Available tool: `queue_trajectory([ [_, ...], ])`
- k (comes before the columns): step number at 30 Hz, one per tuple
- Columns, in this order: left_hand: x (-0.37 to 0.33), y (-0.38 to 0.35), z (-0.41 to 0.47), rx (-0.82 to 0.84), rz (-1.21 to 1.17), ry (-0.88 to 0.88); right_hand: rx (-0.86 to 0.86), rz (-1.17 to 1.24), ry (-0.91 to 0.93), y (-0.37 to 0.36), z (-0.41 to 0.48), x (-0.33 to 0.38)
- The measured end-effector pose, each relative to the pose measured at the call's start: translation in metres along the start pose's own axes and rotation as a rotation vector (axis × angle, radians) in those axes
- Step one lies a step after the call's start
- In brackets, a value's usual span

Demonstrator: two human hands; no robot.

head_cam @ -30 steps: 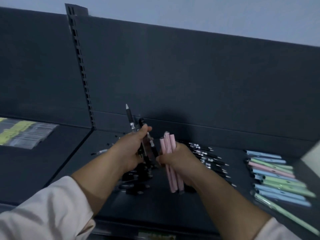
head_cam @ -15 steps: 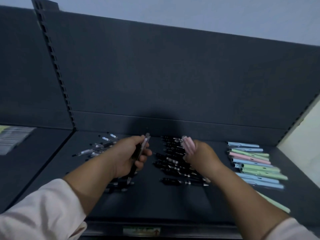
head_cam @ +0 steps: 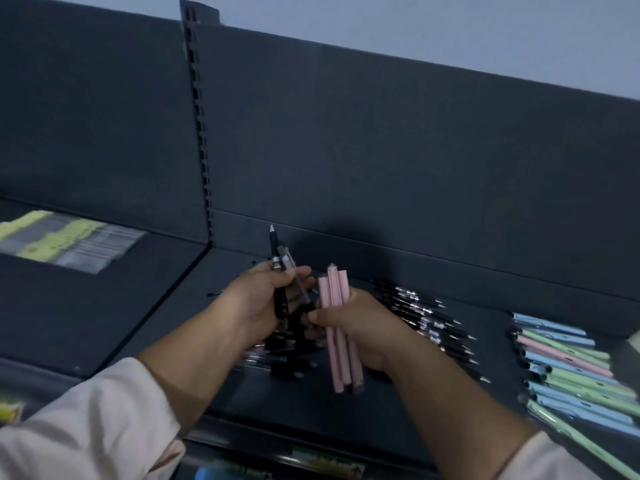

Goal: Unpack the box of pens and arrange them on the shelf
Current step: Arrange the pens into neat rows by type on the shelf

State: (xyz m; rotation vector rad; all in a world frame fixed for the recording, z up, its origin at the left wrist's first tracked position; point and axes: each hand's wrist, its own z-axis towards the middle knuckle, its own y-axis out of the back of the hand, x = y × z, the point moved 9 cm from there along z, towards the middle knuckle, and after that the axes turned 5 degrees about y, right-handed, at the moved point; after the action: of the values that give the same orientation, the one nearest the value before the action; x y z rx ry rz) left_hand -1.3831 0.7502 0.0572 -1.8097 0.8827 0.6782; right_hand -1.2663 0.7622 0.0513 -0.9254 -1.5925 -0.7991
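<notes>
1. The dark grey metal shelf (head_cam: pixel 301 407) serves as the work surface. It is closed at the rear by a flat panel of the same colour. No box is in view.

2. A row of pastel blue, green and pink pens (head_cam: pixel 571 372) is laid at the right end of the shelf. The pens lie side by side and parallel, so this group is judged to be already arranged.

3. A row of black pens with silver clips (head_cam: pixel 433 320) is laid just left of the pastel row. All tips are pointed to the right.

4. A loose heap of black and clear pens (head_cam: pixel 287 362) lies on the shelf beneath both hands. It is judged to be unsorted stock.

5. The right hand (head_cam: pixel 360 327) is held above the shelf. Its fingers and thumb are wrapped round a bundle of three pale pink pens (head_cam: pixel 341 365). The bundle is held near-upright and clear of the heap, presumably for transfer to a colour group. The pink barrels are plain and of equal length. Whether they are film-wrapped cannot be told.

6. The left hand (head_cam: pixel 259 299) is held beside the right. Its fingers are curled and its thumb is pressed against a black pen with a silver band (head_cam: pixel 274 249) and a clear-barrelled pen (head_cam: pixel 294 275). Both are pointed upward, presumably for sorting by type.
</notes>
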Motion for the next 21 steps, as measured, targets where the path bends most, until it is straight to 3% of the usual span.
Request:
queue_trajectory([
  [4,-0.008,0.039,-0.007,-0.142,0.173,-0.02,-0.062,-0.219,0.021,0.0,0.016,0.004],
  [9,-0.028,0.095,-0.017,-0.373,0.387,-0.059,-0.104,-0.85,0.135,0.004,0.039,0.016],
  [12,-0.04,0.115,-0.024,-0.443,0.453,-0.069,-0.069,-1.049,0.175,-0.007,0.049,0.018],
  [18,-0.046,0.115,-0.026,-0.401,0.613,-0.124,-0.094,-0.952,0.21,-0.013,0.059,0.015],
  [21,-0.043,0.095,-0.024,-0.309,0.814,-0.195,-0.181,-0.618,0.18,0.003,0.055,0.022],
])
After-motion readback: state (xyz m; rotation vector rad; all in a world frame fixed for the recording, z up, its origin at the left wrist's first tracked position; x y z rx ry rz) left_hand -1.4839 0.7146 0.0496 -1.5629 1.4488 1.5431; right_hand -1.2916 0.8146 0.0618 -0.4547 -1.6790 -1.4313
